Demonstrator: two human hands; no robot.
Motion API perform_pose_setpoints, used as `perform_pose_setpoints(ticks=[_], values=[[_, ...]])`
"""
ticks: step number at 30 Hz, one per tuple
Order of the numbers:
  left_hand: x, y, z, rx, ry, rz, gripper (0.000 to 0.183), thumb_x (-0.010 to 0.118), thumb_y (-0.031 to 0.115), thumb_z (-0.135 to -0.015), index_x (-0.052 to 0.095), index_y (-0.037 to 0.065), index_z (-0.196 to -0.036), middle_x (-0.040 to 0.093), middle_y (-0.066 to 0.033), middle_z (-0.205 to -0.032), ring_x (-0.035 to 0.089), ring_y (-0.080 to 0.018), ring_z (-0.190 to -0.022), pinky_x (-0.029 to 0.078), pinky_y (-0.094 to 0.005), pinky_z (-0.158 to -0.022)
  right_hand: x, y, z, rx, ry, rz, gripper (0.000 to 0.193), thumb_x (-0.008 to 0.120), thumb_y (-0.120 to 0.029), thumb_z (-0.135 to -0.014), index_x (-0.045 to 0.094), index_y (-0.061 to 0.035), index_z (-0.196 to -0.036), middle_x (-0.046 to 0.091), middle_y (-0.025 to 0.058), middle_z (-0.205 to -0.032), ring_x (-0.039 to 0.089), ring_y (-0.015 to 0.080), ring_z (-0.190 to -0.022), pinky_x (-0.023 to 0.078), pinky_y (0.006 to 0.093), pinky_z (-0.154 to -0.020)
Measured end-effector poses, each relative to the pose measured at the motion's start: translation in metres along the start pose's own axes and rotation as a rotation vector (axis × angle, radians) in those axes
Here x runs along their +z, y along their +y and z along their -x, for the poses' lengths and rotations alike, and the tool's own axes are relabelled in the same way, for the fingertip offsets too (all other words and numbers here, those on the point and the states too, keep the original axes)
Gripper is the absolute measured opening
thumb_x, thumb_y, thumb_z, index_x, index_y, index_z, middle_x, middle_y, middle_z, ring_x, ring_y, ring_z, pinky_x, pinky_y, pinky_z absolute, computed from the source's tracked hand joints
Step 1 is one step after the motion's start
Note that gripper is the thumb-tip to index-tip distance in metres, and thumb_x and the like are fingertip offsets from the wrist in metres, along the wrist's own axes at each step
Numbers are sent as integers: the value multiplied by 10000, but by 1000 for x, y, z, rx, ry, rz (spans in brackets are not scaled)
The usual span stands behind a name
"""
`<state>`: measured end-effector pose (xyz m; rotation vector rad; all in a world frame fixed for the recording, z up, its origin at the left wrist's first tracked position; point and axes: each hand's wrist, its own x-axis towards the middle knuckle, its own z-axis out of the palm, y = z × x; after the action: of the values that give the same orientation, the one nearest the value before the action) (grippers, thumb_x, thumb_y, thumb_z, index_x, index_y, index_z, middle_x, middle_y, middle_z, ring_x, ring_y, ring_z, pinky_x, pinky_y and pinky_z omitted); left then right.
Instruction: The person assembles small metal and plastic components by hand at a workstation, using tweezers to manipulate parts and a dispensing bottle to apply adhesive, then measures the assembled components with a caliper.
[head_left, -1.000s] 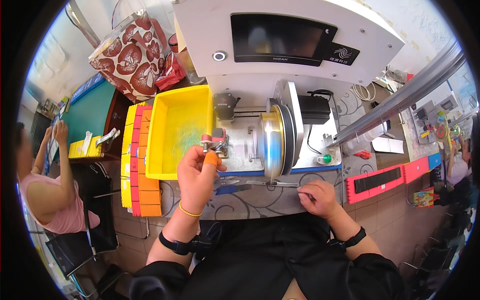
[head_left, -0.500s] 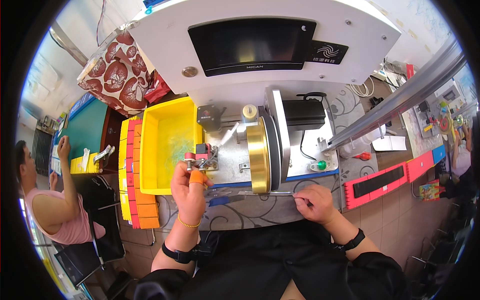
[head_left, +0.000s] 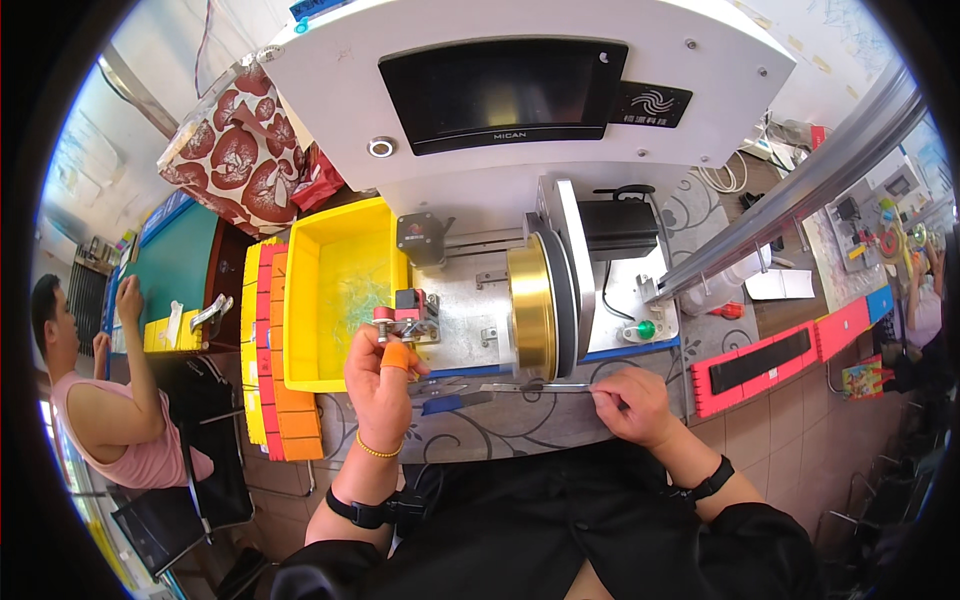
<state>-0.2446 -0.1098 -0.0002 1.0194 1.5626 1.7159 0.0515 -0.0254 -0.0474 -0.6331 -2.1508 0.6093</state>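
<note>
My left hand [head_left: 380,385], an orange cover on one finger, is closed at the metal knob of a small red-and-black clamp [head_left: 410,310]. Whatever its fingertips pinch is too small to make out. To the right of the clamp stands a brass-coloured wheel [head_left: 532,315] with a black disc behind it. My right hand [head_left: 634,405] is closed on one end of a thin silver metal tool [head_left: 565,387], whose other end points left along the wheel's near edge. A flat tool with a blue end [head_left: 445,404] lies on the patterned cloth between my hands.
A yellow bin [head_left: 340,370] with fine clear strands stands left of the clamp, beside yellow, red and orange trays [head_left: 296,410]. Behind is a white machine housing with a dark screen [head_left: 500,95]. A slanting metal post [head_left: 780,200] rises at right. Another person [head_left: 120,410] sits far left.
The pale cylinder and white slanted piece between the small motor and the wheel are out of sight, baring a rail. The housing's round button now has a bright ring. My hands hold nearly still.
</note>
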Motion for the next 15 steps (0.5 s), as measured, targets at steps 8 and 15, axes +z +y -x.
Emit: perform_pose_setpoints(ticks=[8,15], values=[[0,-1,-1,-5,-10,16,91,488,50,-953,430,62,-883,564,-32,-693,562,-93,-592,409,-192,-551,1,0,0,28,1,9,78,694,-40,-752,634,-57,-798,560,53,-616,527,198,-494,417,313,-466],[0,-1,0,5,4,-17,70,464,95,-962,450,74,-897,580,-48,-654,572,-111,-568,424,-198,-541,3,0,0,23,25,0,59,677,-41,-766,640,-62,-807,565,51,-620,526,197,-496,412,314,-466]])
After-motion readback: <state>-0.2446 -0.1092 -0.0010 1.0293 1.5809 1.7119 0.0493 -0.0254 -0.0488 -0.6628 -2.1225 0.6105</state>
